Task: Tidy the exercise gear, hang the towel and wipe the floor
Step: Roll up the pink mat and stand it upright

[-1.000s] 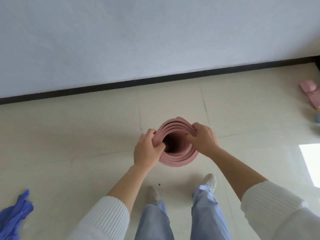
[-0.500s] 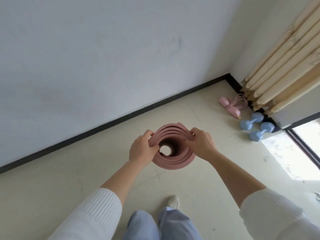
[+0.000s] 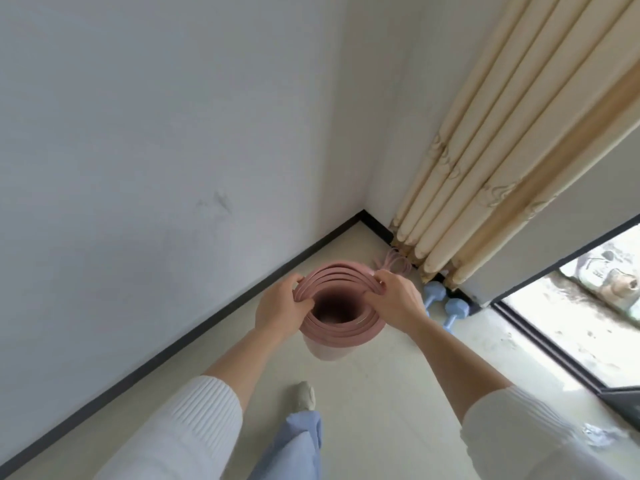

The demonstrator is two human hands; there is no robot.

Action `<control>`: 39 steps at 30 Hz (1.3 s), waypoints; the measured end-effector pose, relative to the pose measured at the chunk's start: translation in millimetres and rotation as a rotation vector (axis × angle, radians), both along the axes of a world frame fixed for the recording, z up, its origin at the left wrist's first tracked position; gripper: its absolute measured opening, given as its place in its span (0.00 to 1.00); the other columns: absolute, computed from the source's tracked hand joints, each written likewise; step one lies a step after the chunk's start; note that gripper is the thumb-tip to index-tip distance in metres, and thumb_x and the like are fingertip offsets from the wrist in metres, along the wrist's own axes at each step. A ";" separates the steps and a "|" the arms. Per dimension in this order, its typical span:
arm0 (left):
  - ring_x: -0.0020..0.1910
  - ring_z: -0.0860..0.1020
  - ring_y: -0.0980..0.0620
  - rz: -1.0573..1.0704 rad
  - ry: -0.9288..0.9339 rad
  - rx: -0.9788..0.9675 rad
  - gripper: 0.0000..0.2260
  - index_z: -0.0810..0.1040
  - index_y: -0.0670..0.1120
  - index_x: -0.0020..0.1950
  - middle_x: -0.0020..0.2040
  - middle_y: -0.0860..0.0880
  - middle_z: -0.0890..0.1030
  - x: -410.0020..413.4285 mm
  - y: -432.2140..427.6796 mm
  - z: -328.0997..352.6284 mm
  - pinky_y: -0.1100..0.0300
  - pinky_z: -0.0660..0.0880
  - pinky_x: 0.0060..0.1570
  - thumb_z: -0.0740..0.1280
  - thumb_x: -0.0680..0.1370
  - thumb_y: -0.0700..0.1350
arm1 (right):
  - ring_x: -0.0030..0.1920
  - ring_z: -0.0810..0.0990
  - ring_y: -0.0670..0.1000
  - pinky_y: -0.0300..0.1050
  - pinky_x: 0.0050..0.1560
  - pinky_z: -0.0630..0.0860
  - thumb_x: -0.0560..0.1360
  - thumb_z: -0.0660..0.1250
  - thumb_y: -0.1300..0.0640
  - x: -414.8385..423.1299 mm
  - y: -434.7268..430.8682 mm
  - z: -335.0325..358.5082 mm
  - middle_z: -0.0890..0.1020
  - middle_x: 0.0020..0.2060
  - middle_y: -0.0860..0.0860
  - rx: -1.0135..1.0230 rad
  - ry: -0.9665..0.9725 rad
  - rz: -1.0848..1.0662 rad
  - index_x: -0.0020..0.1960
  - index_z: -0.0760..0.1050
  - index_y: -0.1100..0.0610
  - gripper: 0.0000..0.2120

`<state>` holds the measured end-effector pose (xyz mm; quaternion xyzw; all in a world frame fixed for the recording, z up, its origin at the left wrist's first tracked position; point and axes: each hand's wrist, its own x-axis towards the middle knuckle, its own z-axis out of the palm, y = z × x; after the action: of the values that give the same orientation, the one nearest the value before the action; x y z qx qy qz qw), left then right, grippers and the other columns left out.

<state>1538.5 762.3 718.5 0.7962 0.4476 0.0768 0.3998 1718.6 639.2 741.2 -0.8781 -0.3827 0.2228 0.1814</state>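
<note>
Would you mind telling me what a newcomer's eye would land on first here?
The rolled pink mat, seen end-on at centre, with the left hand and right hand gripping its top rim on either side. Behind it, two blue dumbbells lie on the floor at the foot of the cream curtain, near the room's corner.

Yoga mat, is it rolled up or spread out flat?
Rolled up: the mat shows pink layers coiled around a hollow middle, held on end with the left hand and right hand gripping its top edge.
</note>
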 end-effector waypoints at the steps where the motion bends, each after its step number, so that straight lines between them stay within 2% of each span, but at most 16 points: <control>1: 0.40 0.78 0.53 -0.011 0.006 0.000 0.11 0.74 0.53 0.53 0.41 0.57 0.79 22.8 13.8 -0.8 0.63 0.68 0.34 0.70 0.72 0.48 | 0.42 0.74 0.52 0.46 0.45 0.69 0.73 0.66 0.50 20.7 11.9 -2.5 0.76 0.39 0.47 -0.015 -0.003 -0.013 0.47 0.73 0.50 0.05; 3: 0.41 0.77 0.53 -0.033 0.008 0.009 0.12 0.74 0.52 0.55 0.43 0.56 0.79 67.8 39.2 -1.5 0.62 0.69 0.37 0.70 0.73 0.48 | 0.43 0.72 0.52 0.51 0.51 0.68 0.73 0.65 0.49 63.6 35.9 -6.8 0.76 0.39 0.46 -0.029 -0.018 -0.044 0.45 0.69 0.46 0.04; 8: 0.38 0.75 0.54 -0.024 -0.003 0.010 0.11 0.74 0.52 0.52 0.41 0.56 0.79 173.3 95.7 0.6 0.67 0.64 0.32 0.71 0.72 0.49 | 0.41 0.73 0.52 0.55 0.53 0.73 0.73 0.64 0.49 166.5 86.1 -9.8 0.75 0.36 0.43 -0.013 -0.007 -0.090 0.45 0.69 0.44 0.03; 10: 0.39 0.78 0.52 -0.023 -0.008 0.017 0.12 0.74 0.53 0.52 0.42 0.55 0.80 214.4 118.3 -1.6 0.64 0.67 0.33 0.71 0.71 0.50 | 0.41 0.73 0.51 0.54 0.53 0.72 0.74 0.63 0.49 206.1 105.3 -10.9 0.74 0.34 0.41 -0.011 -0.006 -0.103 0.45 0.70 0.44 0.02; 14: 0.39 0.77 0.50 -0.029 -0.009 0.027 0.11 0.75 0.51 0.52 0.41 0.54 0.80 297.6 158.8 -7.2 0.60 0.68 0.36 0.71 0.71 0.48 | 0.39 0.74 0.52 0.47 0.45 0.72 0.74 0.63 0.48 286.6 147.4 -11.5 0.73 0.33 0.42 -0.033 0.015 -0.102 0.46 0.71 0.47 0.04; 17: 0.43 0.79 0.48 -0.002 0.014 0.025 0.14 0.75 0.50 0.57 0.45 0.51 0.81 351.2 183.7 -18.2 0.59 0.70 0.40 0.70 0.72 0.48 | 0.33 0.75 0.50 0.42 0.29 0.67 0.72 0.65 0.50 342.9 179.3 -18.2 0.76 0.34 0.47 -0.037 0.094 -0.107 0.40 0.69 0.49 0.05; 19: 0.44 0.79 0.49 0.009 0.036 -0.002 0.13 0.74 0.51 0.57 0.46 0.51 0.81 379.3 198.5 -30.9 0.57 0.74 0.41 0.69 0.73 0.48 | 0.33 0.74 0.50 0.42 0.29 0.66 0.71 0.66 0.50 373.4 198.0 -23.8 0.77 0.34 0.48 -0.048 0.124 -0.104 0.40 0.69 0.50 0.07; 22: 0.41 0.79 0.49 0.034 0.056 -0.018 0.12 0.73 0.54 0.54 0.42 0.51 0.81 421.6 225.1 -50.0 0.53 0.78 0.42 0.66 0.71 0.48 | 0.35 0.76 0.49 0.44 0.32 0.70 0.72 0.66 0.47 417.8 227.7 -38.3 0.79 0.35 0.48 -0.080 0.113 -0.082 0.42 0.70 0.50 0.08; 24: 0.40 0.79 0.50 0.044 0.070 -0.027 0.11 0.72 0.55 0.53 0.42 0.51 0.80 444.5 241.6 -61.3 0.52 0.78 0.42 0.66 0.71 0.48 | 0.36 0.77 0.49 0.47 0.36 0.75 0.72 0.66 0.47 440.1 245.5 -49.0 0.79 0.35 0.47 -0.062 0.122 -0.072 0.44 0.71 0.50 0.08; 29: 0.41 0.79 0.51 0.079 0.075 -0.075 0.11 0.72 0.55 0.52 0.43 0.52 0.80 482.9 272.0 -94.3 0.51 0.79 0.42 0.67 0.71 0.49 | 0.39 0.77 0.48 0.40 0.36 0.70 0.75 0.65 0.50 473.7 280.3 -78.4 0.78 0.38 0.45 -0.030 0.165 -0.063 0.46 0.71 0.50 0.05; 33: 0.41 0.79 0.51 0.083 0.078 -0.110 0.10 0.73 0.56 0.53 0.44 0.51 0.80 505.0 294.0 -126.6 0.52 0.79 0.42 0.66 0.72 0.51 | 0.39 0.77 0.49 0.43 0.38 0.73 0.77 0.63 0.49 492.5 302.7 -115.6 0.78 0.38 0.46 -0.060 0.154 -0.087 0.46 0.71 0.50 0.05; 39: 0.44 0.79 0.48 0.076 0.095 -0.133 0.10 0.73 0.55 0.54 0.46 0.50 0.80 532.6 322.8 -174.1 0.53 0.77 0.44 0.66 0.73 0.50 | 0.37 0.75 0.51 0.38 0.30 0.63 0.76 0.65 0.54 518.8 333.0 -166.1 0.75 0.35 0.46 -0.057 0.156 -0.118 0.43 0.69 0.52 0.06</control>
<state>2071.2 1085.2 544.4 0.7531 0.5001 0.0244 0.4269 2237.4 972.2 575.1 -0.8839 -0.3086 0.2901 0.1985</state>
